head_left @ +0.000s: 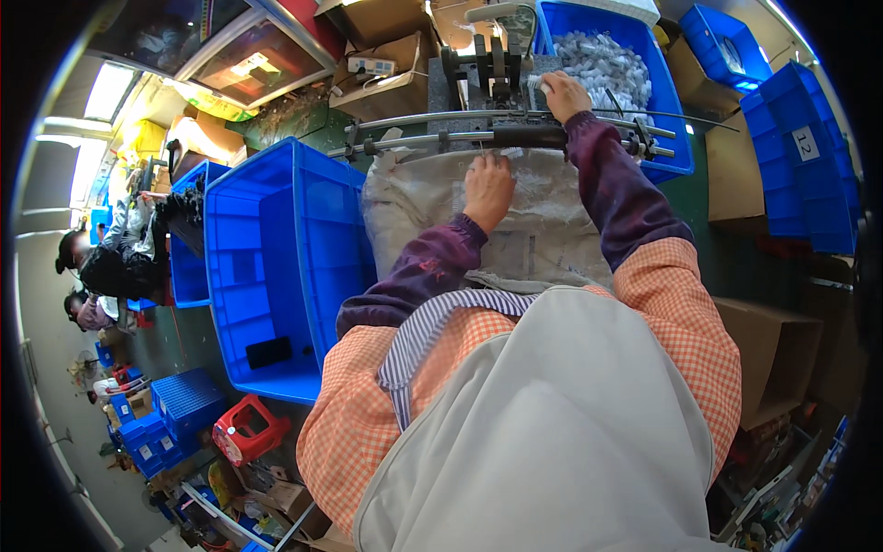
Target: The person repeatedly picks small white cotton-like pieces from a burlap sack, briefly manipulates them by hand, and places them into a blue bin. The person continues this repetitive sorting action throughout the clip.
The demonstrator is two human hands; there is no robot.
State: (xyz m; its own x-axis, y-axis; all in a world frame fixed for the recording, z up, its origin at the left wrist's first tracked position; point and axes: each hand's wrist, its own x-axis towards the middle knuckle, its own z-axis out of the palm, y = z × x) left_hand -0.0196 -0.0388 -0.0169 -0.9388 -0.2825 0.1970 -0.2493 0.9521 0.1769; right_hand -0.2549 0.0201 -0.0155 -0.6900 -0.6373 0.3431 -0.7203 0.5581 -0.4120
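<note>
My right hand (567, 97) reaches to the right side of a dark metal machine (497, 72). Its fingers are closed around a small whitish plastic piece (535, 83). Lower and further left, my left hand (489, 190) has its fingers bent together just below a horizontal metal rod (423, 141); what they hold, if anything, is too small to tell. Beneath this hand spreads a beige cloth (409, 189), creased and stained. Beyond my right hand, a blue bin (681, 138) contains a heap of small translucent plastic pieces (602, 69).
A large blue crate (262, 216) with a dark flat object (269, 352) inside stands left of the cloth. A thin dark rod (704, 118) sticks out rightward. Cardboard boxes (768, 359) and blue crates (791, 156) stand right. A red stool (248, 431) and other people (124, 267) are at left.
</note>
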